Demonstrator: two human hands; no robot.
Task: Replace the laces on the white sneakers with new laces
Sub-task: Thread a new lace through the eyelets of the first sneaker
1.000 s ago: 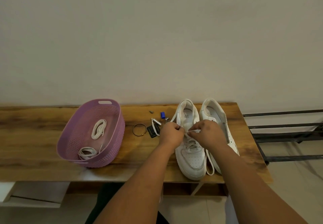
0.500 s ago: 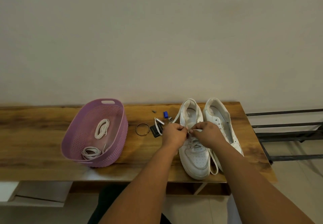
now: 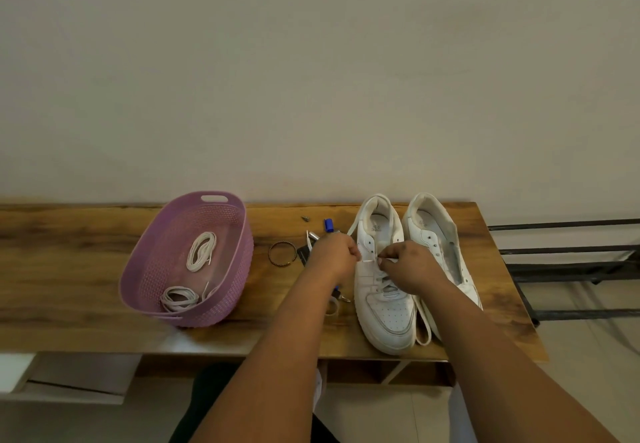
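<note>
Seen from the head camera: two white sneakers side by side near the right end of the table (image 3: 86, 269), heels toward the far edge by the wall, toes toward the near edge. Left sneaker (image 3: 382, 299) partly laced over the lower eyelets, upper eyelets bare. Right sneaker (image 3: 434, 231) without lacing across the tongue, its front half hidden behind the right forearm.

Left hand (image 3: 334, 255) just beside the left flank of the left sneaker, fingers curled, pinching one end of the lace (image 3: 367, 261) at the upper eyelets. Right hand (image 3: 405, 264) over the tongue of the same sneaker, thumb and fingertips pinched on the other part of that lace. Short stretch of lace taut between the two hands, well above the laced section. One loose loop of lace (image 3: 423, 326) hanging between the two toes toward the near edge.

One purple basket (image 3: 152, 259) left of the table's middle, reaching from near the far edge almost to the near edge. Two bundles of white laces inside: one coiled bundle (image 3: 201, 250) toward the far end, one coiled bundle (image 3: 178, 297) at the near end.

One ring (image 3: 282, 253) flat on the table between basket and left hand. Several small items (image 3: 329, 225), one of them blue, near the far edge just behind the left hand; exact count not clear. One small screw-like piece (image 3: 305, 218) beside them.
</note>
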